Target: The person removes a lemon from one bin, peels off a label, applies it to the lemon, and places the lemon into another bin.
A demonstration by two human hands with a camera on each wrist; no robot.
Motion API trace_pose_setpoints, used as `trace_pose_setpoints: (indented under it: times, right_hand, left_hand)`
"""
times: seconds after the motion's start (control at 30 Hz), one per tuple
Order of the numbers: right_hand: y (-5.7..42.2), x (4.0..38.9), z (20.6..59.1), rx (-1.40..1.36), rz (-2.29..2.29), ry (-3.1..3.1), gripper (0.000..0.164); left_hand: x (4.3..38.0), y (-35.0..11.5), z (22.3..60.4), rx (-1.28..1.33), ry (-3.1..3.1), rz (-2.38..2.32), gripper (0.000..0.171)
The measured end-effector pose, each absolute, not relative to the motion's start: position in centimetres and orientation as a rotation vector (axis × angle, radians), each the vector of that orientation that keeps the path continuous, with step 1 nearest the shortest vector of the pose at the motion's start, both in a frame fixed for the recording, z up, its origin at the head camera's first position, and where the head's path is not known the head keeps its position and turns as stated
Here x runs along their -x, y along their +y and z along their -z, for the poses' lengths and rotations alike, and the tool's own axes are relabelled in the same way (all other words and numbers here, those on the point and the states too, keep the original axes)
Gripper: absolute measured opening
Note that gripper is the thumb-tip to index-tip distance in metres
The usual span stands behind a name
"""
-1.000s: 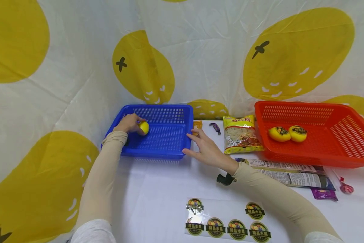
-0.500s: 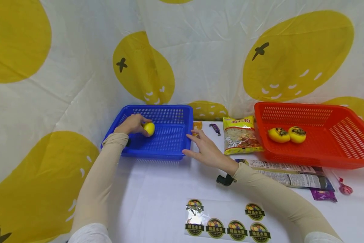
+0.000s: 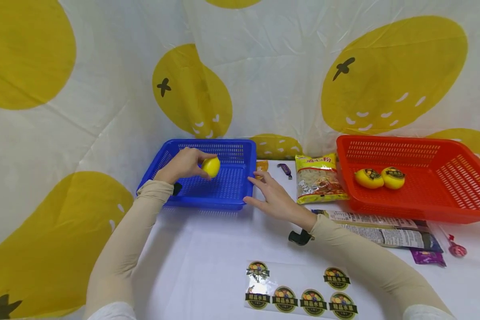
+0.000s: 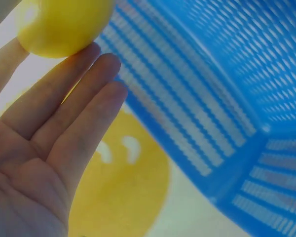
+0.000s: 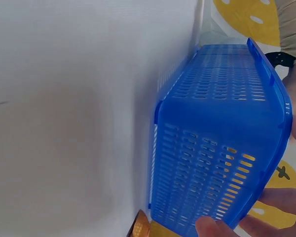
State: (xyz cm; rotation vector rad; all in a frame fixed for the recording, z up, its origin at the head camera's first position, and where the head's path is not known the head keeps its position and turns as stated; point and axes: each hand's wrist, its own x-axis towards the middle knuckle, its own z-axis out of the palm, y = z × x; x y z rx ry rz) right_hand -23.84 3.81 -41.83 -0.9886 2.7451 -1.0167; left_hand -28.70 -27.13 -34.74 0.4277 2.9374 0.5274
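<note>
My left hand (image 3: 185,165) pinches a yellow lemon (image 3: 211,167) between thumb and fingertips, over the blue basket (image 3: 232,180). From below, the left wrist view shows the lemon (image 4: 64,24) at the fingertips, its visible side plain and shiny, with the basket wall (image 4: 187,89) beyond. At the basket's right end, my right hand (image 3: 277,200) rests spread against the rim, holding nothing else. The right wrist view has its fingers (image 5: 281,201) by the rim of the slatted blue end wall (image 5: 207,148). No other fruit shows in the blue basket, partly hidden by my left hand.
A red basket (image 3: 428,182) at right holds two lemons (image 3: 380,178) with dark stickers. Between the baskets lie a pasta bag (image 3: 319,178) and small candies (image 3: 284,170). Flat packets (image 3: 384,229), a lollipop (image 3: 457,250) and a clear sticker sheet (image 3: 300,291) lie nearer.
My left hand has carried the lemon rightward, from the left part of the blue basket toward its middle. The right hand has stayed at the basket's right rim.
</note>
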Motion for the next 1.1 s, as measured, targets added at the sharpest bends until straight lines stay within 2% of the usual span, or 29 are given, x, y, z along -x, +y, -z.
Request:
trace_pose_setpoints:
  times: [0.4, 0.6, 1.1]
  right_hand:
    - [7.4, 22.5, 43.0, 0.980, 1.054, 2.740, 0.066]
    - [10.0, 21.5, 43.3, 0.876, 1.101, 2.702, 0.065]
    - [15.9, 20.2, 43.7, 0.764, 1.262, 2.697, 0.055]
  left_hand:
    - [24.6, -21.2, 34.0, -0.633, 3.037, -0.522, 0.074]
    - [22.6, -18.2, 34.6, -0.781, 3.043, -0.515, 0.074]
    - [20.2, -10.7, 36.9, -1.135, 2.961, -0.527, 0.073]
